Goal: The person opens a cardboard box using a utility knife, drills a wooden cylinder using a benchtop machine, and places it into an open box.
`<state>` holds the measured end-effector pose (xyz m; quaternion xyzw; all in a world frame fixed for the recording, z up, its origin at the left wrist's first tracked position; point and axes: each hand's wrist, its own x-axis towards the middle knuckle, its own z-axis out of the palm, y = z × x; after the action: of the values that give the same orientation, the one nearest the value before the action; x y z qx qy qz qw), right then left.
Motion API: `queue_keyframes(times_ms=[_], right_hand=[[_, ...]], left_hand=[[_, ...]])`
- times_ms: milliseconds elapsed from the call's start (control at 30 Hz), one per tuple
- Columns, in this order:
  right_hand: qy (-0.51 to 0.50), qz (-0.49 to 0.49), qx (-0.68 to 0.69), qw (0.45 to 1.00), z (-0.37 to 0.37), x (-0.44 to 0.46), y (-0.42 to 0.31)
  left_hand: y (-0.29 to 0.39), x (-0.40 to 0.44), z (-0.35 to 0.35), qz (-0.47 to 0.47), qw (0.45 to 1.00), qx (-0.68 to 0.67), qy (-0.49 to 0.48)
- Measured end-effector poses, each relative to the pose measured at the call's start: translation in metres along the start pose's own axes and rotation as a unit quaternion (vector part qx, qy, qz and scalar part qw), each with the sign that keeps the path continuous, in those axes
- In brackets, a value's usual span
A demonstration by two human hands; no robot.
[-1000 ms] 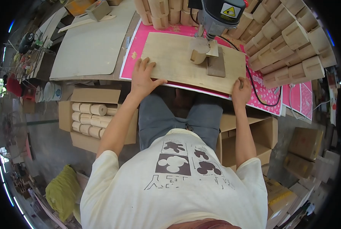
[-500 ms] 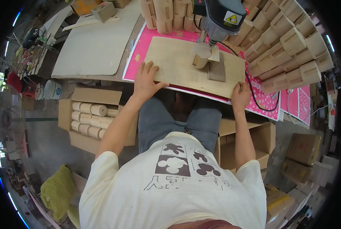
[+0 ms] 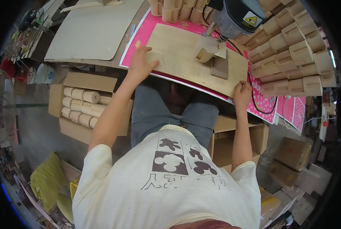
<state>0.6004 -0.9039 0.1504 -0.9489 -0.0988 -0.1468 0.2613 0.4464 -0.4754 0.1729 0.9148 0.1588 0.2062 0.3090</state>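
Observation:
A thin plywood board lies on the pink patterned sheet covering the bench. My left hand is at its near left corner, thumb and fingers stretched apart, touching the edge. Around the near right corner my right hand has its fingers curled, gripping the board. A drill press head, carrying a yellow warning label, stands over the board's right half. Under it sits a short, rounded wooden piece, against a pale upright strip and a flat brown block.
Notched wooden cylinders are stacked high at the right, with more behind the board. A black cable loops past the board's right end. Below left, an open cardboard box holds wooden cylinders; another box stands below right.
The whole view has shifted and tilted slightly. My left hand has its thumb drawn up to the board's corner rather than along the near edge. My right hand keeps its grip.

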Motion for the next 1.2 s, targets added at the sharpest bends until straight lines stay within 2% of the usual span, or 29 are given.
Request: queue_keyframes(times_ms=[33, 67, 133, 200, 300, 367, 433, 567, 667, 767, 867, 967, 1067, 1200], right_hand=[[-0.026, 0.004, -0.014, 1.0, -0.005, 0.004, -0.001], [-0.005, -0.056, -0.056, 0.997, -0.008, 0.008, 0.002], [0.044, -0.17, -0.134, 0.975, -0.01, 0.025, 0.0], [0.0, -0.157, -0.052, 0.986, -0.011, 0.044, -0.015], [-0.036, -0.181, 0.015, 0.983, 0.005, 0.073, -0.036], [-0.055, -0.192, 0.032, 0.979, 0.02, 0.09, -0.039], [-0.076, -0.184, 0.044, 0.979, 0.037, 0.105, -0.032], [-0.083, -0.262, 0.008, 0.962, 0.055, 0.134, -0.017], [-0.152, -0.231, -0.031, 0.96, 0.048, 0.142, -0.037], [-0.023, -0.307, -0.021, 0.951, 0.076, 0.144, -0.021], [-0.028, -0.268, -0.039, 0.962, 0.084, 0.147, -0.022], [-0.11, -0.203, -0.072, 0.97, 0.086, 0.158, -0.028], [-0.09, -0.227, -0.012, 0.97, 0.104, 0.169, -0.011], [-0.107, -0.198, -0.006, 0.974, 0.092, 0.166, -0.026]], left_hand=[[0.002, 0.002, -0.004, -0.018, 1.0, -0.013, -0.005], [0.003, 0.001, -0.006, -0.036, 0.999, -0.027, -0.011], [0.01, 0.008, -0.008, 0.034, 0.998, 0.044, 0.029], [0.021, 0.025, -0.006, 0.08, 0.995, 0.059, 0.032], [0.045, 0.073, 0.032, 0.051, 0.985, -0.155, -0.054], [0.055, 0.111, 0.063, 0.079, 0.982, -0.132, -0.11], [0.06, 0.144, 0.1, 0.106, 0.975, -0.149, -0.127], [0.085, 0.184, 0.129, 0.143, 0.968, -0.143, -0.147], [0.088, 0.205, 0.149, 0.141, 0.962, -0.149, -0.179], [0.09, 0.214, 0.159, 0.149, 0.963, -0.131, -0.181], [0.091, 0.213, 0.158, 0.153, 0.963, -0.132, -0.177], [0.09, 0.215, 0.158, 0.162, 0.96, -0.143, -0.178], [0.093, 0.218, 0.153, 0.17, 0.964, -0.107, -0.173], [0.091, 0.217, 0.157, 0.177, 0.966, -0.095, -0.161]])
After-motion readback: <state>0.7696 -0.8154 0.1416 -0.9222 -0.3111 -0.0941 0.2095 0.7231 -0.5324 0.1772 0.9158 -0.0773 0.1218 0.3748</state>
